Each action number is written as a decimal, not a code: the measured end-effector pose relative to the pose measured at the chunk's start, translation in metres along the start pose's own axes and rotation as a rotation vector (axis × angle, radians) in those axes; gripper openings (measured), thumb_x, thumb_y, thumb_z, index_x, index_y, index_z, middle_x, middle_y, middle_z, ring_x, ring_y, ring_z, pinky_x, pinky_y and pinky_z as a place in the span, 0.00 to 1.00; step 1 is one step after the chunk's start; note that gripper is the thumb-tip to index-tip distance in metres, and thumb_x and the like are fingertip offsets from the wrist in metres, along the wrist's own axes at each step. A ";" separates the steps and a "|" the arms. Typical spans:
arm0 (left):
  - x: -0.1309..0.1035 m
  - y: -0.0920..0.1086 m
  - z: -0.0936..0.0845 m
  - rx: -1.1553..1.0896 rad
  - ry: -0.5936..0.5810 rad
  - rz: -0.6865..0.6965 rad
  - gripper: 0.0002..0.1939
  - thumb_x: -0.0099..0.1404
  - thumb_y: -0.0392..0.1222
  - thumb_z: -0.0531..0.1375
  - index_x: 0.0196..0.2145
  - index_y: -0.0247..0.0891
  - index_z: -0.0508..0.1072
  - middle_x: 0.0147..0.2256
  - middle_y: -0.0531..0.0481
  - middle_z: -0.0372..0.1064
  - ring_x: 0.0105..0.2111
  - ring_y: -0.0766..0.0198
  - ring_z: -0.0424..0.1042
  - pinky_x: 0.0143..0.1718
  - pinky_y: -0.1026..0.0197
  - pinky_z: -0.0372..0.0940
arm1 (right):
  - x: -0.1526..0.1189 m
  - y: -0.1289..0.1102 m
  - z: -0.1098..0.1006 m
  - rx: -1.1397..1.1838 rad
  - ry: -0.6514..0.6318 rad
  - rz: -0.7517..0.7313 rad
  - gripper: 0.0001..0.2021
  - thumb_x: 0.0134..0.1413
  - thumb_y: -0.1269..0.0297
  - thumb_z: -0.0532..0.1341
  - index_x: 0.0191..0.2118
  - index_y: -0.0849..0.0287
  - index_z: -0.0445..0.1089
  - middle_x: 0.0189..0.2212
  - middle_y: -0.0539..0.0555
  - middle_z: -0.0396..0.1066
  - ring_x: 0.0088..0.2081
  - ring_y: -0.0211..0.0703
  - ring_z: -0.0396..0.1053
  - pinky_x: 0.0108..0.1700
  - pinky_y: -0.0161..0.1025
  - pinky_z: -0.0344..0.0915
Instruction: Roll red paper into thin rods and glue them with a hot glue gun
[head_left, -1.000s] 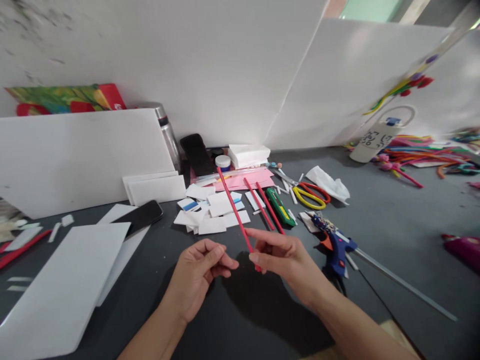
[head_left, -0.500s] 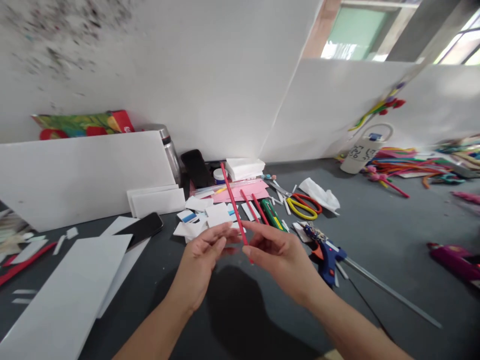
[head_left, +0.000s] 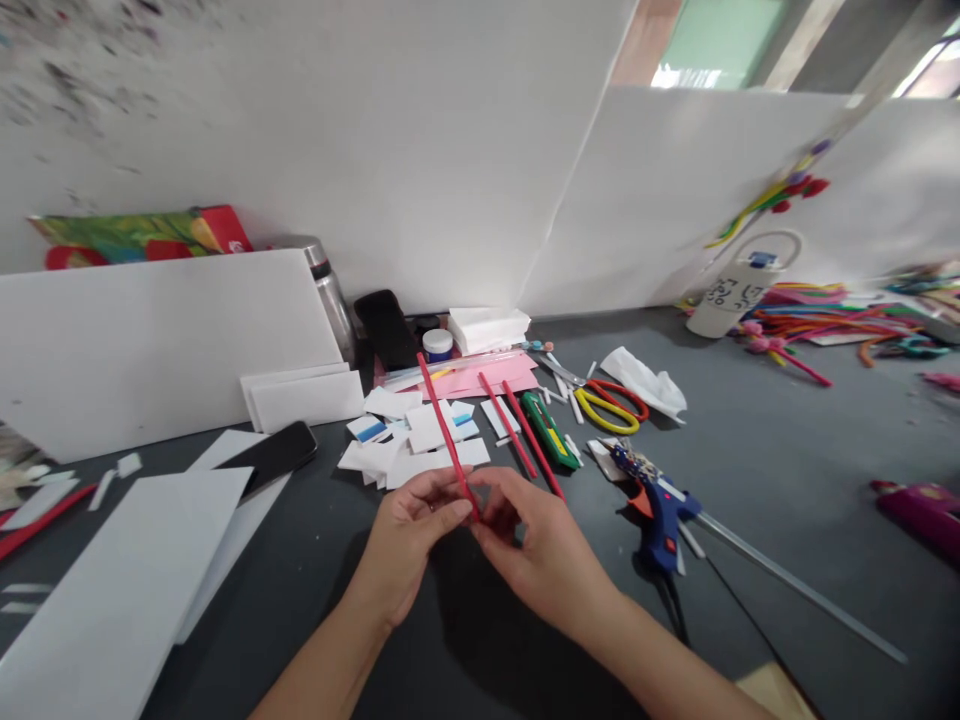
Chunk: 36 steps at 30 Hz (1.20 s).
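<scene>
A thin red stick [head_left: 441, 420] rises at a slant from between my hands, its upper end leaning away and left. My left hand [head_left: 405, 540] pinches its lower end between thumb and fingers. At that same end, the curled fingertips of my right hand [head_left: 534, 540] close around the stick's bottom tip. Two more red sticks, one [head_left: 510, 428] beside the other [head_left: 531, 436], lie on the table just beyond my right hand. White paper pieces [head_left: 381, 457] are spread behind my left hand. A green utility knife [head_left: 550, 430] rests right of the sticks.
Scissors [head_left: 609, 410] and a blue glue gun [head_left: 661, 520] with a long clear stick lie right. White boards [head_left: 112, 590] and a black phone [head_left: 279, 458] are left. Farther back stand a steel flask [head_left: 334, 310], a small jar [head_left: 437, 345] and a white bottle [head_left: 727, 300].
The held stick has moved left and lower in view. My left fingers, apart from the stick before, now pinch its lower end. My right fingers have slid toward its bottom tip.
</scene>
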<state>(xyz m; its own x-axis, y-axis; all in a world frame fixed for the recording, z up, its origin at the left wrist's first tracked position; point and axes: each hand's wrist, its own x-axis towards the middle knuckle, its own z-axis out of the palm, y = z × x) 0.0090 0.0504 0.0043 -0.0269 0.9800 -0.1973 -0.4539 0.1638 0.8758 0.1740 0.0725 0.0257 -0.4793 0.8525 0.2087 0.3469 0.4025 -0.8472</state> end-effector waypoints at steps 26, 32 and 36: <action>0.002 0.004 -0.001 -0.127 0.015 0.004 0.13 0.57 0.35 0.68 0.42 0.35 0.79 0.33 0.49 0.75 0.33 0.65 0.74 0.39 0.64 0.67 | 0.000 -0.010 -0.001 0.021 -0.373 0.288 0.21 0.68 0.56 0.51 0.29 0.61 0.73 0.12 0.46 0.62 0.15 0.33 0.63 0.22 0.29 0.57; 0.000 0.003 0.000 -0.026 -0.056 -0.020 0.15 0.58 0.38 0.68 0.45 0.36 0.78 0.33 0.48 0.75 0.34 0.64 0.72 0.36 0.64 0.65 | -0.002 -0.004 0.001 0.098 -0.316 0.286 0.22 0.67 0.55 0.51 0.28 0.61 0.74 0.13 0.48 0.64 0.15 0.35 0.63 0.21 0.30 0.56; -0.002 0.001 0.001 0.000 -0.101 -0.060 0.14 0.58 0.39 0.69 0.43 0.37 0.79 0.33 0.49 0.74 0.31 0.67 0.69 0.35 0.64 0.65 | -0.002 -0.003 -0.001 0.079 -0.268 0.239 0.21 0.67 0.60 0.51 0.28 0.61 0.75 0.13 0.47 0.63 0.16 0.34 0.60 0.22 0.31 0.54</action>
<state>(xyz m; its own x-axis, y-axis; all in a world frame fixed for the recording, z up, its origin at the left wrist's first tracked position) 0.0092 0.0484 0.0056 0.0904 0.9749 -0.2035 -0.4518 0.2223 0.8640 0.1744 0.0698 0.0281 -0.5902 0.7974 -0.1258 0.4161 0.1670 -0.8938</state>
